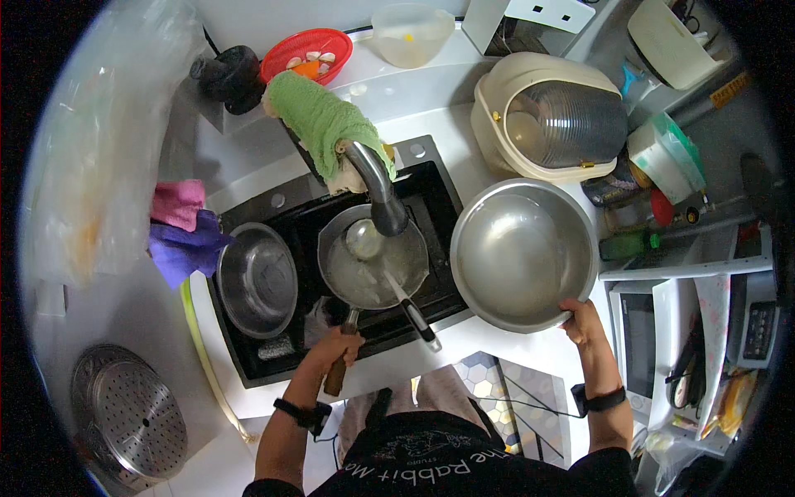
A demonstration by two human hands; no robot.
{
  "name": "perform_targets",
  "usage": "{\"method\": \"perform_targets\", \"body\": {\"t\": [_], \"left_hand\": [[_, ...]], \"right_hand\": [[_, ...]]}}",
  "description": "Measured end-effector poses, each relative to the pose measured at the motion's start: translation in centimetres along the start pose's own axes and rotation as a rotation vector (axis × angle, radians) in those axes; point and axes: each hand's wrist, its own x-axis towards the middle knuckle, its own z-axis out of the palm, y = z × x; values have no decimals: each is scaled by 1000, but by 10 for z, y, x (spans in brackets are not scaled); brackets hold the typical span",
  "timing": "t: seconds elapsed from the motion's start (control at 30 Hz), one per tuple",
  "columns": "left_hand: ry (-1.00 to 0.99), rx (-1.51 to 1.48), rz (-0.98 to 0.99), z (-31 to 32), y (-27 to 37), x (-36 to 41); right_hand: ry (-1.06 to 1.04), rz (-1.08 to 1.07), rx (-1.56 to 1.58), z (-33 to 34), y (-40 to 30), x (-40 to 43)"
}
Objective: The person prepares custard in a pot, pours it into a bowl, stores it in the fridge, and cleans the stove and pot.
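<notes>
My left hand [338, 349] grips the wooden handle [335, 376] of a metal saucepan [335, 273] in the black sink [435, 211]. Cloudy liquid fills part of the pan, and a ladle [417, 320] rests in it with its black handle over the near rim. The curved faucet [377, 186] reaches over the pan; a green cloth [317, 118] is draped on its base. With my right hand [581, 320] I hold the near right rim of a large stainless steel bowl [522, 261] beside the sink. Whether that bowl rests on the counter I cannot tell.
A second metal bowl [258, 279] stands at the sink's left side. Pink [179, 204] and purple [186, 245] cloths hang farther left. Behind are a red basket [298, 43] with garlic, a translucent bowl [413, 43] and a beige lidded container [540, 118]. A microwave [640, 335] sits at right.
</notes>
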Motion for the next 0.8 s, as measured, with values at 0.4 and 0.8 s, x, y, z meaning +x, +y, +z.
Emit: {"method": "perform_targets", "body": {"t": [0.4, 0.8], "left_hand": [[-64, 318, 117, -4, 28, 87], [-90, 344, 61, -25, 14, 141]], "right_hand": [[-51, 92, 28, -6, 33, 18], [-59, 67, -74, 34, 31, 14]]}}
